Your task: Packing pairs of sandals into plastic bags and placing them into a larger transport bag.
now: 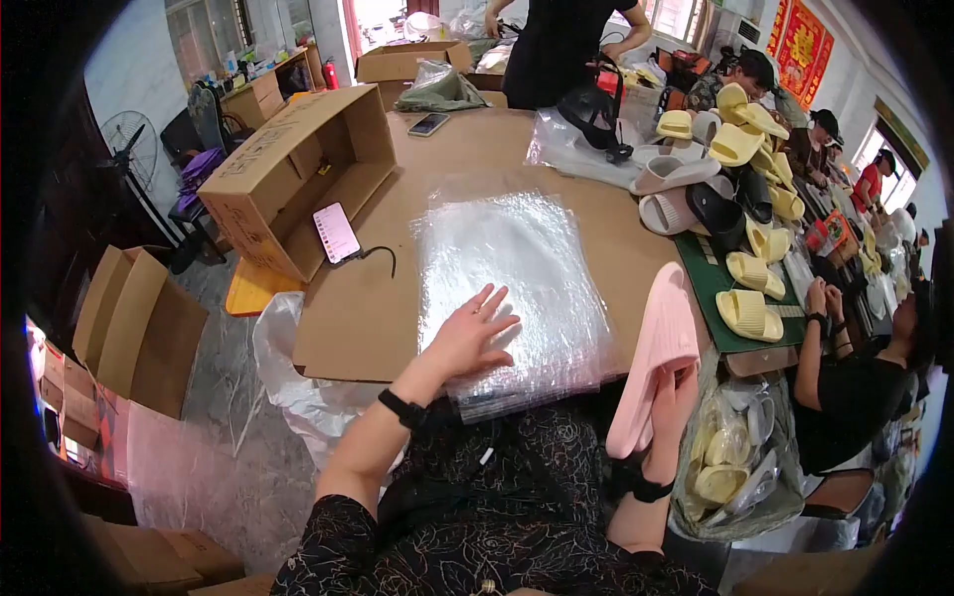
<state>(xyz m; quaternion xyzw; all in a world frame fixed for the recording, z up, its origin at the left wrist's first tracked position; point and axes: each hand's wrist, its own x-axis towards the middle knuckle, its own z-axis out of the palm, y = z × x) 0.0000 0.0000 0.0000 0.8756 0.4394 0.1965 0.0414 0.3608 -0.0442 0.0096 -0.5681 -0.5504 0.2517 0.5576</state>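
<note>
A stack of clear plastic bags (pixel 517 258) lies on the cardboard-covered table in front of me. My left hand (pixel 472 335) rests on the lower part of the stack, its fingers spread and nothing in them. At the right, beyond the table's near edge, my right hand (pixel 674 402) grips a pink slide sandal (pixel 656 348). The sandal is held upright with its toe end pointing up, and my fingers go in at its strap. Part of that hand is hidden by the sandal.
An open cardboard box (pixel 298 179) stands on its side at the left, by a phone (pixel 336 233). Yellow slides (pixel 750 313) sit on a green mat (pixel 725 328) to the right. Below them, a sack (pixel 740 507) holds bagged slides. A co-worker (pixel 865 397) sits beyond.
</note>
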